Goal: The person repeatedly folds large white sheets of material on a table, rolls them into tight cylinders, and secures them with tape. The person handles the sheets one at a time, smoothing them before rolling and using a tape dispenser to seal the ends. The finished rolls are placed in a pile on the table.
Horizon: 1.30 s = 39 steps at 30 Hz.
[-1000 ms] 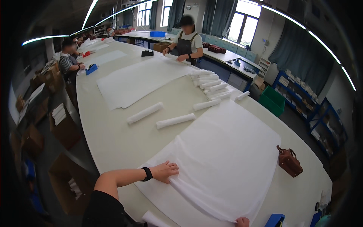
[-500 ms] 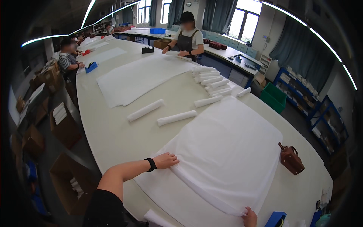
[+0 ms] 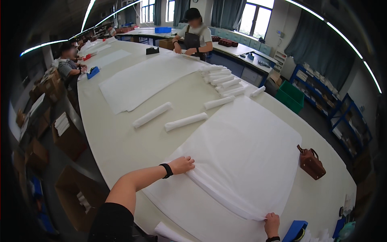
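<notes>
Flat, left hand (image 3: pixel 182 164) pressing white sheet (image 3: pixel 246 153)

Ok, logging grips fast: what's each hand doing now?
Left hand: open, fingers pressing the white sheet.
Right hand: gripping the sheet's edge.

A large white sheet (image 3: pixel 246 157) is lying flat on the long pale table (image 3: pixel 117 141). Its near edge is sitting folded over into a narrow, rumpled band.

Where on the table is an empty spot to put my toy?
Bare tabletop lies left of the two white rolls, and beside the brown bag. The roll pile is crowded; the big sheet fills the middle.
</notes>
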Available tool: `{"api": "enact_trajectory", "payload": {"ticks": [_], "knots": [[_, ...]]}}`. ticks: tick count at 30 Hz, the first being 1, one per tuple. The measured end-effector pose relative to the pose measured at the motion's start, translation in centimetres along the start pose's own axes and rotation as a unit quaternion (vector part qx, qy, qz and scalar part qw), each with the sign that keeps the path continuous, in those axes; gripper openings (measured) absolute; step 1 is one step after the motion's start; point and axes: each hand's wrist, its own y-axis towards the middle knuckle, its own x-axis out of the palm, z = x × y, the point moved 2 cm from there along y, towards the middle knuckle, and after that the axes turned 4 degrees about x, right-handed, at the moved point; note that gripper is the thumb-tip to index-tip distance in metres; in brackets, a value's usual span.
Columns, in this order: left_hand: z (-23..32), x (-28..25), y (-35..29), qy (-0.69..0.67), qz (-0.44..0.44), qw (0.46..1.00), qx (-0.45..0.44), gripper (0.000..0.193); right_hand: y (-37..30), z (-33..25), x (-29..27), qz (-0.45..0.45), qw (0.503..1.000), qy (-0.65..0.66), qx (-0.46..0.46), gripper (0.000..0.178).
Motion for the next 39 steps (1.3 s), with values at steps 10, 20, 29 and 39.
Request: {"api": "enact_trajectory", "payload": {"ticks": [10,20,29,39], "knots": [[-2.5,-0.8,6.1,0.098,0.095,0.991,0.015,0.022,4.9,1.2,-0.7,0.053,0.987,-0.154,0.0,0.016],[-5.6,0.5,10.8,-0.014,0.028,0.991,-0.132,0.047,10.2,5.3,0.4,-0.038,0.976,0.015,0.216,0.022],[-7.7,0.2,15.0,0.034,0.051,0.993,-0.101,0.026,14.9,7.6,0.9,-0.008,0.99,-0.068,0.121,0.018],[4.6,-3.2,-7.5,-0.099,-0.056,0.993,0.026,0.067,-9.9,-3.8,-2.1,-0.049,0.993,-0.1,0.03,0.02]]}}
